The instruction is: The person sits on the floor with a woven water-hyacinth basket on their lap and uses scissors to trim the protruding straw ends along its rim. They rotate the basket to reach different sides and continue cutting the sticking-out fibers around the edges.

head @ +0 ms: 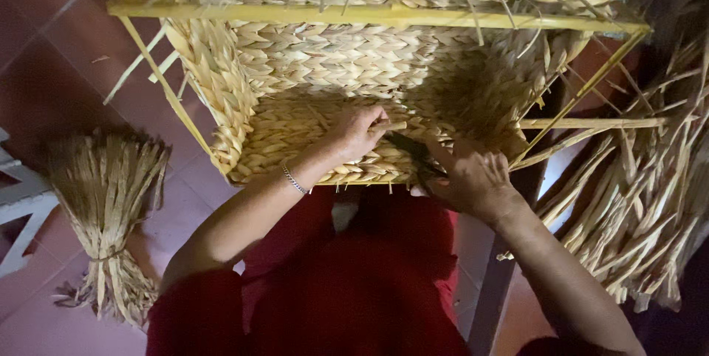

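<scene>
A half-woven straw basket [310, 68] on a yellow wire frame [354, 16] lies on its side in front of me, its opening towards me. My left hand [358, 131] reaches inside and pinches a straw strand against the woven wall. Just to its right, my right hand [469, 175] grips a dark tool [413, 151], seemingly scissors, whose tip points at that strand. A thin bracelet [295, 180] circles my left wrist. My red garment [347, 282] fills the lower middle.
A tied bundle of dried straw [107, 208] lies on the reddish tiled floor [44, 46] at the left. Loose straw stalks [642, 193] pile up at the right. A white object's edge [18, 201] shows at the far left.
</scene>
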